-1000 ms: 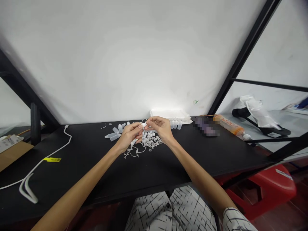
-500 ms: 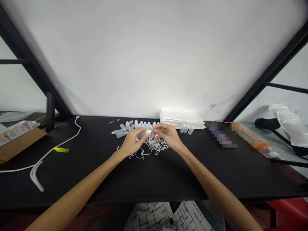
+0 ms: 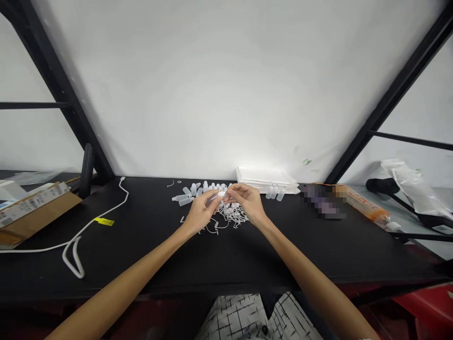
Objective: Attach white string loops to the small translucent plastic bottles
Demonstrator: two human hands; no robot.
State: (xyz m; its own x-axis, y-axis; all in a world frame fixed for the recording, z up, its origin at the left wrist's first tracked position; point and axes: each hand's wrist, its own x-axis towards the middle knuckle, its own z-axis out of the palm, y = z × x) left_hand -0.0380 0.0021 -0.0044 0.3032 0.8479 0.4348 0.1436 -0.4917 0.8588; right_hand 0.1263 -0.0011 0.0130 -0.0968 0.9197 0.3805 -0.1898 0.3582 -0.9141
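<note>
Left hand (image 3: 200, 212) holds a bottle (image 3: 212, 199), right hand (image 3: 247, 200) its cap (image 3: 221, 193) (unchanged).

The camera rides on the person's head (a wide lens, it seems). It looks forward and down, over the flat black tabletop (image 3: 269, 255).

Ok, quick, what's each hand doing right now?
Left hand: closed, holding a small plastic bottle.
Right hand: closed at the bottle's top; whether it holds anything else can't be told.
</note>
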